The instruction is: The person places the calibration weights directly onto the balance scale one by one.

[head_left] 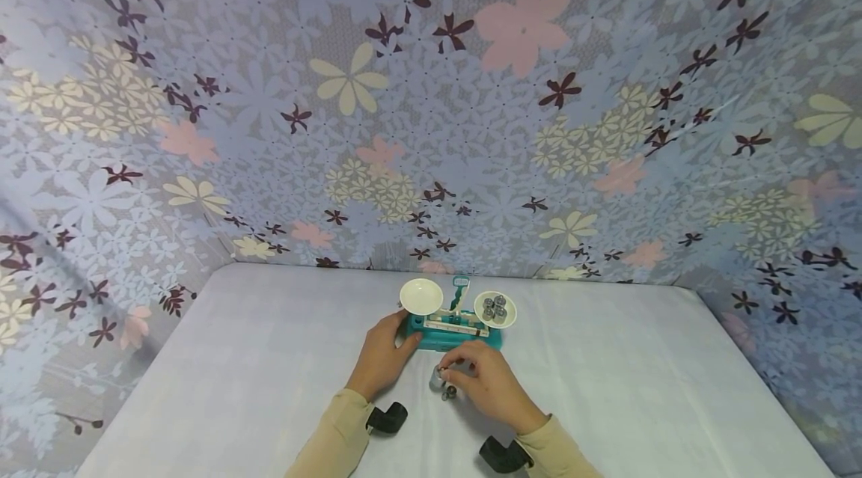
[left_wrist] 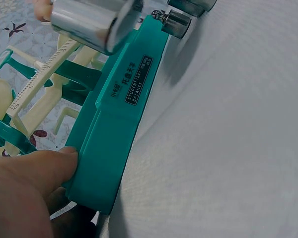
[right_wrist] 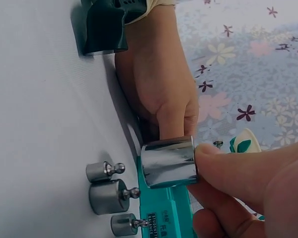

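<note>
A green student tray balance [head_left: 438, 342] stands on the white-covered table. My left hand [head_left: 382, 357] grips the left end of its base, thumb on the near side, as the left wrist view shows. My right hand [head_left: 490, 386] is in front of the balance. In the right wrist view it pinches a shiny cylindrical metal weight [right_wrist: 169, 163] by its top end, the knob hidden by the fingers. The weight is off the table, lying sideways in that view. Below it, loose knobbed weights stand on the cloth: a larger one [right_wrist: 107, 198] between two smaller ones [right_wrist: 123, 224].
The balance's left pan [head_left: 421, 297] is a bare white dish. Several metal weights [head_left: 499, 301] sit in the right pan [head_left: 511, 313]. A flower-patterned fabric wall [head_left: 438, 126] rises behind the table. Black wrist cameras [head_left: 388, 418] are strapped to both wrists.
</note>
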Demonstrator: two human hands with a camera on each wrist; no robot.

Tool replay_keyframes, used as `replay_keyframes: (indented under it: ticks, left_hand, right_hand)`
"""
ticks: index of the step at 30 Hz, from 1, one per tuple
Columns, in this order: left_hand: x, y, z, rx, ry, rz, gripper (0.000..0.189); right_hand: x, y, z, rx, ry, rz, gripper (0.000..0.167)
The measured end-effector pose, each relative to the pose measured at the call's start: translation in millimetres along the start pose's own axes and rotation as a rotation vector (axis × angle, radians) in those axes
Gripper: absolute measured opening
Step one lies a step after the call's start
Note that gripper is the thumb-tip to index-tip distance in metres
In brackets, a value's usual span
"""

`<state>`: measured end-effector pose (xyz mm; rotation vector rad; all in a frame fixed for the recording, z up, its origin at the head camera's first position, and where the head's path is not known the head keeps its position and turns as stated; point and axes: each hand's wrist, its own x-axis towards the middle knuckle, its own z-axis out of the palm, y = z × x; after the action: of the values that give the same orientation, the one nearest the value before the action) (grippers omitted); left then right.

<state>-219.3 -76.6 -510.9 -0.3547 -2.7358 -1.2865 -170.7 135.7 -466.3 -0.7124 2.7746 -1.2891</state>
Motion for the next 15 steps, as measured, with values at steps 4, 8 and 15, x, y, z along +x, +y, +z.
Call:
replay_keyframes:
  ticks: [4,8,15]
  left_hand:
    - [-0.8,0.2,-0.1,0.001,0.005,0.005,0.057]
    - [-1.0,-0.1,0.0,0.005,0.007,0.008,0.056]
    - [-1.2,4.2,-2.2,0.000,0.019,0.003,0.054]
  right_hand:
    - [0.0,-1.8,-1.2,0.008,0.014,0.007,0.004]
    - [0.0,-3.7,-1.5,0.014,0.029,0.011,0.004]
    - [0.9,-5.5,-2.8,0.016,0.079,-0.050,0.004]
